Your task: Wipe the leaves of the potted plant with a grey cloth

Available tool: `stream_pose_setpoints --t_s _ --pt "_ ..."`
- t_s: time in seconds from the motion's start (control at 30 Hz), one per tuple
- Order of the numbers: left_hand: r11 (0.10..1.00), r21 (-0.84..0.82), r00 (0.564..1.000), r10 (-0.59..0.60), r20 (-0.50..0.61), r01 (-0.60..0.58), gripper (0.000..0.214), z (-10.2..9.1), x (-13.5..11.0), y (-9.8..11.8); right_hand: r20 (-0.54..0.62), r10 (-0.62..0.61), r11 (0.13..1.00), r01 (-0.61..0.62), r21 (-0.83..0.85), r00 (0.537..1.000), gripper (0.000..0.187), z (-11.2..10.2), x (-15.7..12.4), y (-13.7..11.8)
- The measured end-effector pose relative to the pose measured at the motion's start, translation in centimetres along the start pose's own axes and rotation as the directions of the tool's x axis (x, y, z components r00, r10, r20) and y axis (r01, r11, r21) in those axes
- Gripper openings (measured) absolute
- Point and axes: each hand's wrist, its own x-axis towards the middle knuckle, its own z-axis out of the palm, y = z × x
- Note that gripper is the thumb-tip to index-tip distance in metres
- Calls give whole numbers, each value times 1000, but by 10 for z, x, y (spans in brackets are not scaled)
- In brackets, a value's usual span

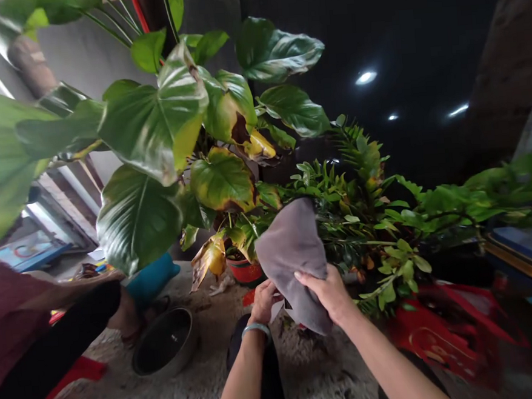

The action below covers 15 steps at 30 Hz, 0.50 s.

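A soft grey cloth (292,246) is held up in front of me, its upper end folded over near the plants. My right hand (328,295) grips its right side, with the thumb lying across the front. At the lower left edge, my left hand (263,303) has its fingers closed on the cloth; a bracelet (257,328) circles that wrist. A small white piece (277,308) with a dark patch shows between the hands, partly hidden by the cloth. Behind stands a red pot (245,272) under a large-leaved plant (154,110), some leaves yellow and browned.
A dark basin (164,343) rests on the ground at left, beside a seated person's leg (57,335). Low green plants (362,217) spread along the dark glossy wall (397,62). Red bags (443,333) lie at lower right, below a blue-lidded container (529,248).
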Motion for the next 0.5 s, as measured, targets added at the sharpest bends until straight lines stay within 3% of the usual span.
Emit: stream_pose_setpoints --t_s 0.13,0.23,0.33,0.4,0.5 --pt "999 -33 1000 -15 -22 15 35 -2 3 1 -22 277 957 -277 -84 961 21 -12 -31 55" --pt "998 -56 999 -32 -33 30 40 -4 4 2 -86 355 922 -364 -136 931 24 -34 -64 76" --pt "997 -66 999 -42 -20 40 39 -3 3 3 -57 282 951 -287 -116 958 35 -48 -63 54" --pt "997 -67 999 -44 -8 43 39 -2 2 3 -12 195 981 -195 -24 981 44 -51 -42 24" --pt "997 -65 999 -48 -10 47 42 0 -1 5 -95 40 989 -26 146 995 48 -50 -4 -9"
